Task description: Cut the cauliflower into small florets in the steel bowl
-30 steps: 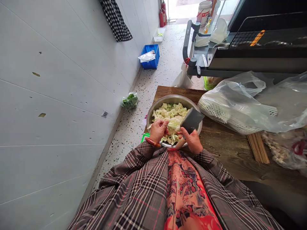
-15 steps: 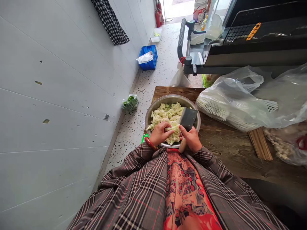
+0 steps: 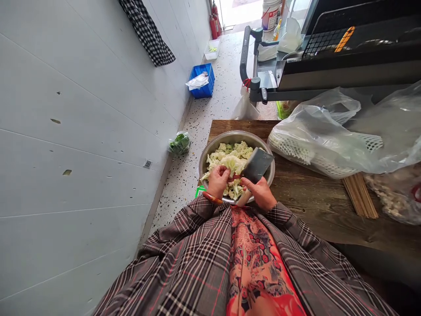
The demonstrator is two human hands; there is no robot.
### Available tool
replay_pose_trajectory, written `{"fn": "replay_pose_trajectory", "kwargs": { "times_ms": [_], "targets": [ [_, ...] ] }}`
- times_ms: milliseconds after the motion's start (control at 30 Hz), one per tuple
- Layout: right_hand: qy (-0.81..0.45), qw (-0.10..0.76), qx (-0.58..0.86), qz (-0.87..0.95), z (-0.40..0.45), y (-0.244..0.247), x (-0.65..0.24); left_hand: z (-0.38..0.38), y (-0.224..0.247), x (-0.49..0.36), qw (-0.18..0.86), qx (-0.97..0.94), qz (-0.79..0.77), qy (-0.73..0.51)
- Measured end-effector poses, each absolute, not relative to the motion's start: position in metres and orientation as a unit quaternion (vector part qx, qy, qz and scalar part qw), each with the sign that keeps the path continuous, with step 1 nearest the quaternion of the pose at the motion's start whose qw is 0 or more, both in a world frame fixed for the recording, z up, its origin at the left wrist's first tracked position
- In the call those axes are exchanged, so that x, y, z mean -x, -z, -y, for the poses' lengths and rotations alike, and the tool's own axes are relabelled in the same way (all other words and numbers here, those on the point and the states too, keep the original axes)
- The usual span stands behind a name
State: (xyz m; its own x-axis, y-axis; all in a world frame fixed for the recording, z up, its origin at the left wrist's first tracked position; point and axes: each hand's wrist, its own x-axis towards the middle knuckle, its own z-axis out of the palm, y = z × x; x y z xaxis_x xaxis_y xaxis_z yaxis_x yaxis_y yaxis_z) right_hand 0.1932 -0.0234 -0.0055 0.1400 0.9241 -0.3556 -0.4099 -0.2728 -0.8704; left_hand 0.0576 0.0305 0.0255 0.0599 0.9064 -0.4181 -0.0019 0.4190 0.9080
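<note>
While right hand (image 3: 263, 193) tight on cleaver (image 3: 258, 164), left hand (image 3: 217, 181) narrow around cauliflower (image 3: 235, 165).

Bright daylight comes from a doorway (image 3: 238, 14), washed out white, beyond the far edge of the wooden table (image 3: 305, 215). Pale glare streaks a clear plastic bag (image 3: 324, 138); shadow darkens the space below the near edge. Wide-angle distortion stretches the plaid coat (image 3: 184, 267).
</note>
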Motion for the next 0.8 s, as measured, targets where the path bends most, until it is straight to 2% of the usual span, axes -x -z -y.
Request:
{"fn": "replay_pose_trajectory", "kwargs": {
  "times_ms": [300, 433, 533, 667, 800],
  "targets": [
    [-0.628, 0.602, 0.481, 0.109, 0.017, 0.007, -0.185, -0.016, -0.025, -0.066, 0.479, -0.630, -0.541, -0.283],
    [-0.626, 0.590, 0.496, 0.117, 0.018, 0.008, -0.194, -0.018, -0.032, -0.054, 0.303, -0.740, -0.536, -0.270],
    [-0.640, 0.555, 0.508, 0.154, 0.019, 0.008, -0.199, -0.024, -0.034, -0.047, 0.207, -0.850, -0.428, -0.226],
    [-0.674, 0.523, 0.478, 0.209, 0.020, 0.005, -0.201, -0.034, -0.026, -0.045, 0.242, -0.904, -0.304, -0.177],
    [-0.675, 0.522, 0.484, 0.195, 0.021, 0.006, -0.205, -0.040, -0.021, -0.039, 0.340, -0.825, -0.393, -0.221]
  ]
}}
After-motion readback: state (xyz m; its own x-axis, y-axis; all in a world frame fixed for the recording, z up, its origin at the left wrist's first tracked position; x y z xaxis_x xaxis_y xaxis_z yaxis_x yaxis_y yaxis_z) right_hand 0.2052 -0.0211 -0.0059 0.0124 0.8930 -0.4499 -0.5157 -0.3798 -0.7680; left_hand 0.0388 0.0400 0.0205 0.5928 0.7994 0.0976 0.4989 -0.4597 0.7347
